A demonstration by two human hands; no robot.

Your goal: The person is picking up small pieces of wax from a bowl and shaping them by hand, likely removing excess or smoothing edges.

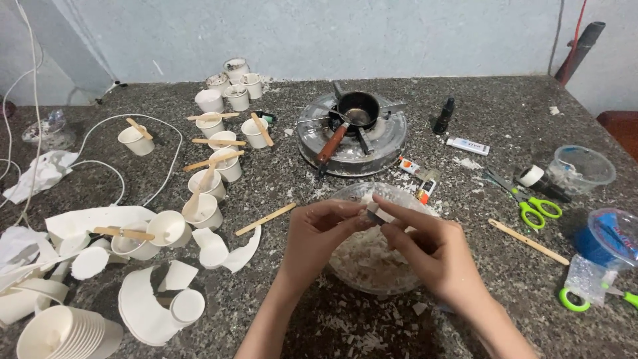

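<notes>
Left hand (319, 233) and right hand (425, 249) brought together above a clear bowl (345, 194), fingertips of both pinched on one small pale chunk (374, 213), waxy and angular, too small to tell more. Directly beneath each grip, a heap of whitish flakes (365, 262) inside the bowl, dull and crumbly. Under everything, a speckled grey stone counter (492, 100) littered with white shavings. Just beyond the grip, a round metal burner (352, 143) carrying a small black pot (359, 108) with a reddish-brown handle. Well left of the left grip, small white paper cups (219, 169) with flat wooden sticks laid across, torn white cup pieces (149, 312), a nested cup stack (63, 332) cut off by the frame edge. Between cups and left grip, one loose wooden stick (266, 219). Right of the right grip, green-handled scissors (531, 203), another stick (528, 241), a clear plastic tub (585, 166), a blue-lidded container (608, 236) partly cut off. Farther off, a dark dropper bottle (444, 114) and a small white oblong tube (467, 146), label unreadable.
</notes>
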